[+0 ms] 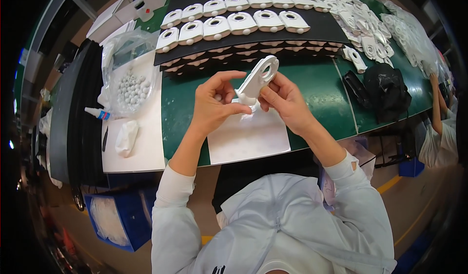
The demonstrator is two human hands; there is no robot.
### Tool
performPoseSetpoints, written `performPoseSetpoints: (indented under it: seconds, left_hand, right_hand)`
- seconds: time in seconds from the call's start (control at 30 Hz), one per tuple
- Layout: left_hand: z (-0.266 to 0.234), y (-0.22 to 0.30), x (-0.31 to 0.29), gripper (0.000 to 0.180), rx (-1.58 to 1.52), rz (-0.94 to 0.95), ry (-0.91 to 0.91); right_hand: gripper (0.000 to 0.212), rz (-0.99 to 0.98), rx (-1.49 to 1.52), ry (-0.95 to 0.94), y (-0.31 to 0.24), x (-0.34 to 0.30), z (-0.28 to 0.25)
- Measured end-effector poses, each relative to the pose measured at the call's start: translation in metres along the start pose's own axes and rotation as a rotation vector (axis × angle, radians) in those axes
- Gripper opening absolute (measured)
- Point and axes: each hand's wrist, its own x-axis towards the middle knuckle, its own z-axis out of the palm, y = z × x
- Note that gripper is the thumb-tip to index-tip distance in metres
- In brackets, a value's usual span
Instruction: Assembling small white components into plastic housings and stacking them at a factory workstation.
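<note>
Fingers of both hands hide the white plastic part's (pixel 257 81) lower end.

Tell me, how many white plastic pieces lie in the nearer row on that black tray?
6 white pieces in the nearer row of the black tray, left to right: second, third, fourth, fifth, sixth. Trays stacked beneath may hide more.

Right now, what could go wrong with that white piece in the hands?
The white plastic piece is held up over the white sheet by fingertips only, left hand and right hand; it might slip and drop. The open bag of small white balls sits by the left elbow's path; a bump could spill them.
</note>
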Motion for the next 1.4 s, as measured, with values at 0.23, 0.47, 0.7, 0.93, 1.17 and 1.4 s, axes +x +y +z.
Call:
performPoseSetpoints:
  seconds: [0.23,0.47,0.7,0.93,1.17,1.4]
  left_hand:
    - [-0.014,-0.002,0.004,0.056,-0.244,-0.057,0.075]
    - [-0.031,-0.014,0.011,0.029,-0.863,-0.406,0.131]
    - [-0.032,-0.014,0.013,0.039,-0.952,-0.527,0.194]
    - [-0.037,-0.02,0.012,0.036,-1.021,-0.489,0.2]
    - [-0.032,-0.017,0.012,0.027,-0.817,-0.494,0.145]
    - [-0.035,-0.024,0.007,0.037,-0.821,-0.502,0.224]
  right_hand:
    - [0.032,-0.376,-0.488,0.146,-0.076,0.024,-0.039]
    - [0.036,-0.233,-1.143,0.51,-0.139,0.065,-0.159]
    - [0.04,0.024,-1.135,0.318,-0.14,0.085,-0.181]
    - [0.031,0.124,-1.902,0.436,-0.177,0.042,-0.232]
    - [0.026,0.361,-2.073,0.361,-0.138,-0.001,-0.241]
    - [0.018,-0.101,-2.192,0.775,-0.137,-0.019,-0.256]
